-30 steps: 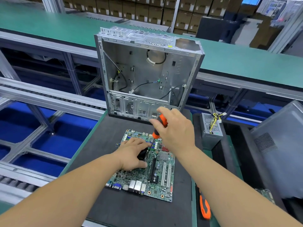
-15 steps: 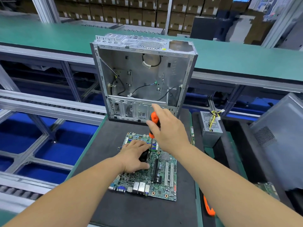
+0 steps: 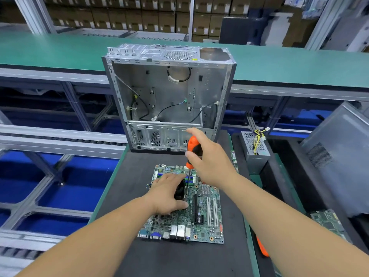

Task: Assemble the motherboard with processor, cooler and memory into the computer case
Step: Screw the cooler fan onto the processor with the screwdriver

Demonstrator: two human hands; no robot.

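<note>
A green motherboard (image 3: 205, 220) lies flat on a black mat (image 3: 135, 176). A black cooler (image 3: 179, 191) sits on the board, mostly hidden under my left hand (image 3: 168, 194), whose fingers and thumb curl round it. My right hand (image 3: 209, 156) grips an orange and black screwdriver (image 3: 192, 150), held upright with its shaft going down to the board beside the cooler. Behind the board the open silver computer case (image 3: 169, 96) stands upright, loose cables inside it.
A grey power supply (image 3: 254, 150) with yellow wires stands to the right of the mat. A grey case panel (image 3: 339, 156) leans at far right, another green board (image 3: 327, 222) below it. An orange tool (image 3: 262, 249) lies by my right forearm. Green conveyor (image 3: 60, 50) runs behind.
Both hands stay on the cooler and screwdriver. My right hand has shifted slightly on the handle, and the view has tilted a little.
</note>
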